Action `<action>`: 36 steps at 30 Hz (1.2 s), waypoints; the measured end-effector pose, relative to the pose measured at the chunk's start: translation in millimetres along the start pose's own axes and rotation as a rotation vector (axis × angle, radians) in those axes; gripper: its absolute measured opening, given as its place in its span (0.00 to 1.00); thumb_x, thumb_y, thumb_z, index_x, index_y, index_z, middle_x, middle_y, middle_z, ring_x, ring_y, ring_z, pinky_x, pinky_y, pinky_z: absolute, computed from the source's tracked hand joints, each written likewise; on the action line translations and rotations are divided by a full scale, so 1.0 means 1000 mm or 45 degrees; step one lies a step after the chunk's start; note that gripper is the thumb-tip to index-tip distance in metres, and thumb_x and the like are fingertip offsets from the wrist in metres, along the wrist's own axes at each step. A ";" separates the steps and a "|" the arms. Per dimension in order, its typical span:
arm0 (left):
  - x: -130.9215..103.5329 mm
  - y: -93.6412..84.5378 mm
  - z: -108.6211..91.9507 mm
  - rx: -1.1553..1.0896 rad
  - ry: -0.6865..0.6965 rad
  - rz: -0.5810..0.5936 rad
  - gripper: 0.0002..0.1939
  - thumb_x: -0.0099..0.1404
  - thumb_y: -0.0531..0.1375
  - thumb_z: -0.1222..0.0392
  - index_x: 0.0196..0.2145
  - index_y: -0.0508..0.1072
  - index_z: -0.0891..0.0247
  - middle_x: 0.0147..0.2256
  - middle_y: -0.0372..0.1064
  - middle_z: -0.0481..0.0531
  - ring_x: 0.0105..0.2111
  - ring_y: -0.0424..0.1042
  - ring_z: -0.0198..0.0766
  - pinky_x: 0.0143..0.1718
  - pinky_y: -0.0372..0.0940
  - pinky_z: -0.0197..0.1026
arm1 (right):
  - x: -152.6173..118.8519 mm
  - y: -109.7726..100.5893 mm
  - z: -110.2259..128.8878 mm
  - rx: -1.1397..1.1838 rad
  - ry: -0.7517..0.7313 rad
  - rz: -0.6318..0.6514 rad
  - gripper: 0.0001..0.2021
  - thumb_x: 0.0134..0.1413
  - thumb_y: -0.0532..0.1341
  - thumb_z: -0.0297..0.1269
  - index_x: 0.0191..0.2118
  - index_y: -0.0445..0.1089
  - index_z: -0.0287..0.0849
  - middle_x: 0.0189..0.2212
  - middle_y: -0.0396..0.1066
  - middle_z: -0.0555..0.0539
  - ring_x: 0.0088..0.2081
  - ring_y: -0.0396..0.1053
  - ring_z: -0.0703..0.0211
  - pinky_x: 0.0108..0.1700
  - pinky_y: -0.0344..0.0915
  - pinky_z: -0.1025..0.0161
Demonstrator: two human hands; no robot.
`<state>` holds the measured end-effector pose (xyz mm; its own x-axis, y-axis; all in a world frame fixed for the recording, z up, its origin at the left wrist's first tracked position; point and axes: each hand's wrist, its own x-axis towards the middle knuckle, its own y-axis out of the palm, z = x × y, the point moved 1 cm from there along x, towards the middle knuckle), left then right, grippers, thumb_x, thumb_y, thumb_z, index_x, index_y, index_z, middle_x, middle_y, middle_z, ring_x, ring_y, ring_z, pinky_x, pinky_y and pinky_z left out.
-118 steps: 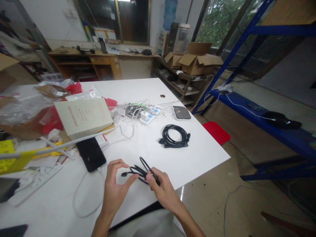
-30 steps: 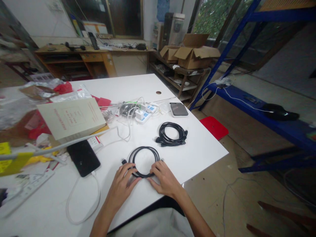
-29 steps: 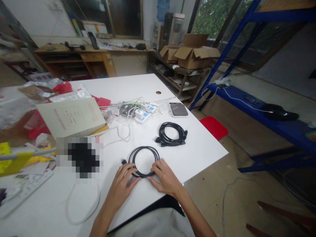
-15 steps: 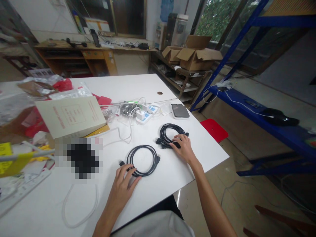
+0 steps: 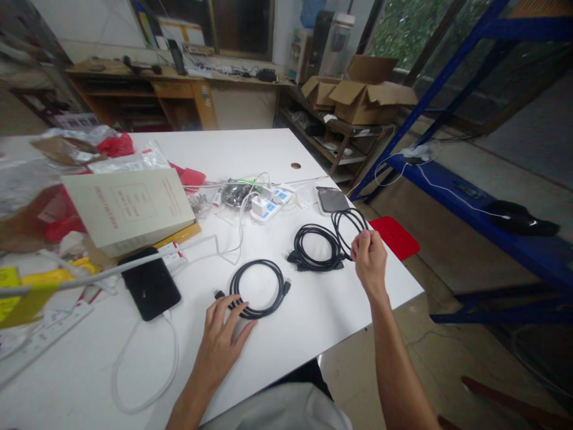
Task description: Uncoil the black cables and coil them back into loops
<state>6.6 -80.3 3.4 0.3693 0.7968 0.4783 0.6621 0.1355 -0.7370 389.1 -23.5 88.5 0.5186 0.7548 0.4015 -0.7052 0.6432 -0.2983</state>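
A coiled black cable [image 5: 280,279] with plugs at its ends lies flat on the white table. The spread fingertips of my left hand [image 5: 220,329] rest on its near left side, not closed round it. Up and to the right, my right hand [image 5: 369,258] is closed on another black cable coil [image 5: 336,226], held at its right side near the table's right edge. Between my hands lies a further bundle of coiled black cable [image 5: 299,242] with plugs at its lower edge. My right fingers hide part of the held coil.
A grey, flat device [image 5: 331,199] sits behind the coils. White power adapters [image 5: 264,206] and wires lie mid-table. To the left are a black phone [image 5: 150,283] on a white cable, a pale booklet [image 5: 134,209] and piled plastic bags. A red stool [image 5: 396,237] stands beyond the right edge.
My right hand has closed on a cable coil and moved it right, off the bundle where the hand rested. My left hand stays on its coil. The view has shifted slightly.
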 end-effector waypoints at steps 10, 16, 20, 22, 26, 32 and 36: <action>0.002 0.003 -0.020 -0.421 -0.100 0.083 0.21 0.73 0.65 0.61 0.62 0.73 0.53 0.56 0.75 0.58 0.57 0.74 0.50 0.60 0.71 0.55 | -0.033 -0.035 0.096 0.618 -0.068 -0.222 0.21 0.74 0.59 0.54 0.33 0.58 0.45 0.21 0.47 0.60 0.18 0.43 0.72 0.20 0.44 0.71; 0.008 0.012 -0.074 -1.122 -0.522 0.437 0.26 0.75 0.62 0.50 0.67 0.70 0.57 0.62 0.74 0.63 0.61 0.75 0.51 0.65 0.68 0.58 | -0.083 -0.018 0.096 0.729 0.160 -0.036 0.19 0.76 0.55 0.53 0.35 0.60 0.46 0.21 0.44 0.60 0.19 0.42 0.70 0.22 0.45 0.71; 0.011 0.010 -0.098 -1.428 -0.727 0.481 0.24 0.78 0.58 0.46 0.64 0.74 0.59 0.60 0.76 0.63 0.59 0.77 0.53 0.65 0.68 0.58 | -0.133 0.002 0.077 0.563 0.360 0.218 0.21 0.77 0.53 0.55 0.35 0.61 0.45 0.23 0.49 0.58 0.22 0.48 0.68 0.23 0.49 0.70; 0.012 0.008 -0.101 -1.474 -0.781 0.453 0.25 0.77 0.58 0.44 0.63 0.76 0.60 0.58 0.77 0.63 0.59 0.77 0.54 0.65 0.68 0.58 | -0.157 0.008 0.072 0.430 0.352 0.390 0.20 0.77 0.52 0.53 0.36 0.64 0.44 0.23 0.55 0.56 0.23 0.54 0.67 0.25 0.54 0.69; 0.009 0.004 -0.094 -1.545 -0.907 0.314 0.27 0.74 0.62 0.41 0.60 0.79 0.62 0.59 0.78 0.63 0.60 0.76 0.57 0.67 0.66 0.60 | -0.187 0.014 0.077 0.244 0.138 0.794 0.15 0.79 0.51 0.45 0.45 0.72 0.44 0.35 0.72 0.48 0.37 0.72 0.59 0.42 0.72 0.63; 0.005 -0.003 -0.087 -1.773 -1.061 0.162 0.27 0.70 0.66 0.41 0.56 0.82 0.66 0.52 0.81 0.68 0.60 0.76 0.61 0.65 0.66 0.62 | -0.195 0.012 0.088 0.021 -0.207 1.029 0.16 0.78 0.53 0.38 0.62 0.72 0.50 0.56 0.73 0.41 0.59 0.72 0.52 0.62 0.71 0.56; 0.006 -0.010 -0.087 -1.922 -1.097 0.158 0.26 0.68 0.69 0.43 0.54 0.82 0.67 0.49 0.82 0.68 0.55 0.79 0.62 0.60 0.71 0.61 | -0.191 0.002 0.083 -0.016 -0.216 1.000 0.12 0.78 0.54 0.40 0.51 0.75 0.47 0.44 0.76 0.44 0.46 0.75 0.55 0.50 0.72 0.60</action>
<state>59.0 -127.6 55.2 0.3697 0.8857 -0.2808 0.8189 -0.1679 0.5488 248.9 -176.8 82.9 -0.2079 0.9584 0.1958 -0.8275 -0.0656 -0.5576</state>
